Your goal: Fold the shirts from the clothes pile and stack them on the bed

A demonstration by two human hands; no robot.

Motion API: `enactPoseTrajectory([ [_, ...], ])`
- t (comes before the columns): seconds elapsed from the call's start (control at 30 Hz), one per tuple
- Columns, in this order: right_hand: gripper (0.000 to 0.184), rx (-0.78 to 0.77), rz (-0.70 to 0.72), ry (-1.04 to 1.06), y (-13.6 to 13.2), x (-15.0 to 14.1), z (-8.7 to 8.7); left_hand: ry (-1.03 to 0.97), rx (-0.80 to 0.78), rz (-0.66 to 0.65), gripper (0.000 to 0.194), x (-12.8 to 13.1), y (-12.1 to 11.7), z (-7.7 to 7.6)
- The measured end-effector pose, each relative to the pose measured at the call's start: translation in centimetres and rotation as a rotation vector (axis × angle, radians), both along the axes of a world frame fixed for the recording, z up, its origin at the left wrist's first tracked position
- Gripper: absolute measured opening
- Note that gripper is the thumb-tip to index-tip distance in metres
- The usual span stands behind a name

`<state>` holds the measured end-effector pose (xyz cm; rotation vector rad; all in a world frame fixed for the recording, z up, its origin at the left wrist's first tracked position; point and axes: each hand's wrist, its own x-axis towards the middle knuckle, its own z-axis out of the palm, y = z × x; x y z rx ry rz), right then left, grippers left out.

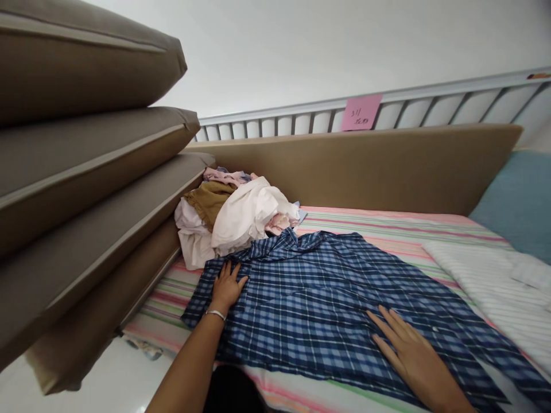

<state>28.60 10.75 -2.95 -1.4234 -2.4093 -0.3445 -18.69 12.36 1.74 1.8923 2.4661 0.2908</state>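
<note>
plaid shirt (301,292), long axis running left to right; left hand (227,287), fingers spread, lies near its left end; right hand (411,355), flat and loosely splayed, is over the right half.

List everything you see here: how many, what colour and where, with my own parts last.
Plaid cotton-looking shirt: one, blue, spread before you
Crumpled clothes heap: pieces uncountable, white, mustard, pink, behind the shirt's left end
Striped sheet: one, pink-green-white, beneath both
White ribbed cloth: one, right
Padded slabs: four visible, brown, stacked left
Long panel: one, brown, against the railing
Slatted railing: one, white, back
Paper note: one, pink, on the railing
Cushion-like thing: one, teal, far right
Slim bracelet: one, silvery, left wrist
Left hand, right hand: two, bare, on the shirt
</note>
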Motion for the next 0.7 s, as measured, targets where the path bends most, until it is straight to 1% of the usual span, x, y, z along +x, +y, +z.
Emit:
enactPoseTrajectory([
  [0.23, 0.052, 0.005, 0.001, -0.008, -0.1, 0.0, 0.1, -0.007, -0.018, 0.036, 0.062, 0.1, 0.7, 0.5],
  [0.4, 0.052, -0.035, -0.003, 0.023, 0.1, -0.1, 0.0, -0.005, -0.018, 0.047, 0.062, 0.3, 0.7, 0.8],
  [0.47, 0.052, -0.064, -0.044, 0.032, -0.1, -0.4, 0.5, -0.013, -0.021, 0.034, 0.062, 0.5, 0.5, 0.9],
  [0.57, 0.05, -0.159, -0.116, 0.028, -0.8, -1.2, 2.0, -0.024, -0.037, 0.037, 0.063, 0.2, 0.5, 0.5],
  [0.7, 0.048, -0.261, -0.165, 0.053, -1.2, -2.1, 3.7, -0.02, -0.062, 0.026, 0.064, -1.4, 1.9, -0.5],
])
